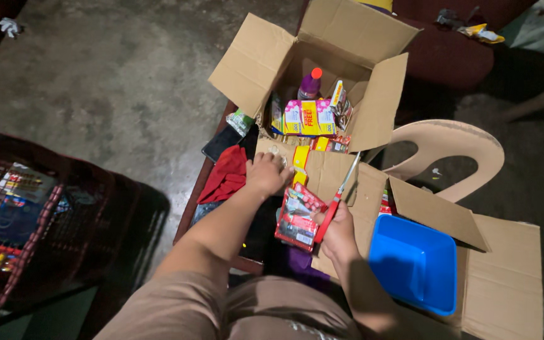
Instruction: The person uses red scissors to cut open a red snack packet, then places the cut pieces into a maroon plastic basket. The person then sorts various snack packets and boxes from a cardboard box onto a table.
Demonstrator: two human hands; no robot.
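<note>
While the right hand gripped red-handled scissors and a limp, light red foil sachet strip above the lap, the left hand pinched its yellow upper end; edges seemed the safest hold.

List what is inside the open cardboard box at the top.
The cardboard box holds a purple bottle with an orange cap, pink-and-yellow cartons and a few smaller packets. These cover whatever lies deeper, and the box bottom is hidden.
</note>
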